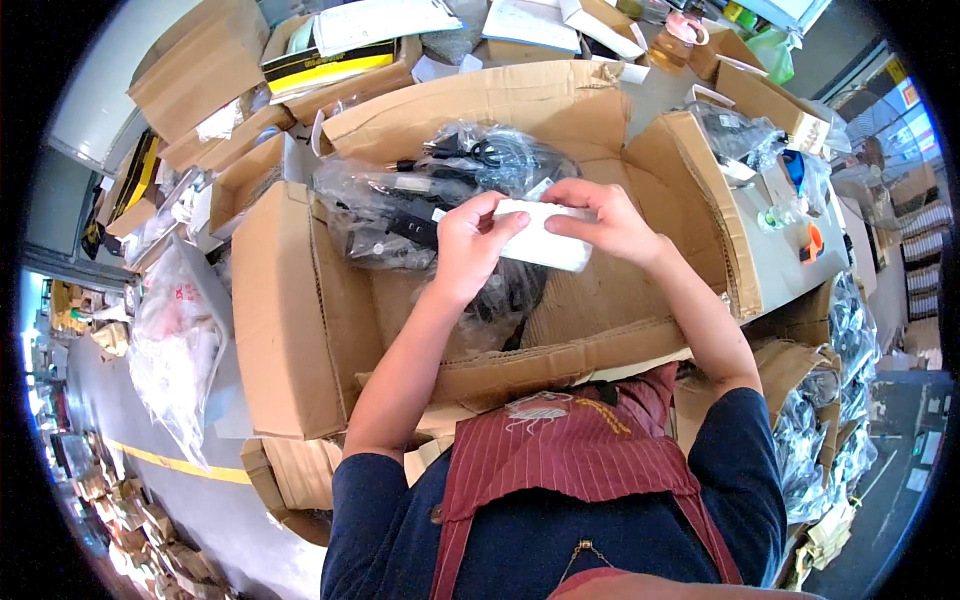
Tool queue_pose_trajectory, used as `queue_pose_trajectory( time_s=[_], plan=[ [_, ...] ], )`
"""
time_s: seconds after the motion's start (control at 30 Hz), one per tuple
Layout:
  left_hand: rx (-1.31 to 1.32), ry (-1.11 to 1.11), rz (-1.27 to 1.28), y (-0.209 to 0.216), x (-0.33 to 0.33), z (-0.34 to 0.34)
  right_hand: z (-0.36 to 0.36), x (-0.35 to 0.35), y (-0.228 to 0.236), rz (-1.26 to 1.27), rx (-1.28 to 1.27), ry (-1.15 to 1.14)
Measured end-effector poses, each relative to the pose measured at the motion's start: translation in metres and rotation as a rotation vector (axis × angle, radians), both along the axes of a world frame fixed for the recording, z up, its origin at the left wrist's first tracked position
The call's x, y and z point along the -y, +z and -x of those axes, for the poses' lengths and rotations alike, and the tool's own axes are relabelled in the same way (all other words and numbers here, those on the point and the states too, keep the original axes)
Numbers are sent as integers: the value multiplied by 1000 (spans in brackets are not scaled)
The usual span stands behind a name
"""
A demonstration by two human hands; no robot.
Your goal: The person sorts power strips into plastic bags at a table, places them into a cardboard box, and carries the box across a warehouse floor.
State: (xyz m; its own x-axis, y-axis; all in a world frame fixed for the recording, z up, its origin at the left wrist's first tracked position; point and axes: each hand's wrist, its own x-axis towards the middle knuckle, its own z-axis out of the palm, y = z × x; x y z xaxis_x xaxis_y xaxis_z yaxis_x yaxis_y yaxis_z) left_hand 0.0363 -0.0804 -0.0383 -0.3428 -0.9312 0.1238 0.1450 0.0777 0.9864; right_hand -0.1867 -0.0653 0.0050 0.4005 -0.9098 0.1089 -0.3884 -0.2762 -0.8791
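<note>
Both my hands hold a small white box (545, 238) over a large open cardboard carton (290, 320). My left hand (468, 250) grips its left end with the thumb on top. My right hand (600, 220) closes over its right end. Under the box, inside the carton, lie several clear plastic bags of black cables and adapters (420, 190).
Smaller cardboard boxes (200, 70) and papers crowd the bench behind the carton. A clear plastic bag (175, 340) hangs at the left. More bagged black parts (830, 420) pile at the right. An orange tool (813, 243) and a tape roll (685, 25) lie on the grey bench top.
</note>
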Motion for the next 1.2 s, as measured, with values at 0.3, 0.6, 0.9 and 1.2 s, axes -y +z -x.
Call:
queue_pose_trajectory(
  time_s=[0.3, 0.6, 0.9, 1.2],
  plan=[
    [158, 73, 65, 3, -3, 3, 5, 0, 3, 79, 56, -39],
    [336, 107, 184, -3, -1, 5, 7, 2, 3, 189, 15, -26],
    [365, 87, 227, -1, -4, 6, 8, 8, -5, 303, -41, 69],
    [320, 19, 150, -11, 0, 5, 7, 6, -8, 209, -66, 85]
  ],
)
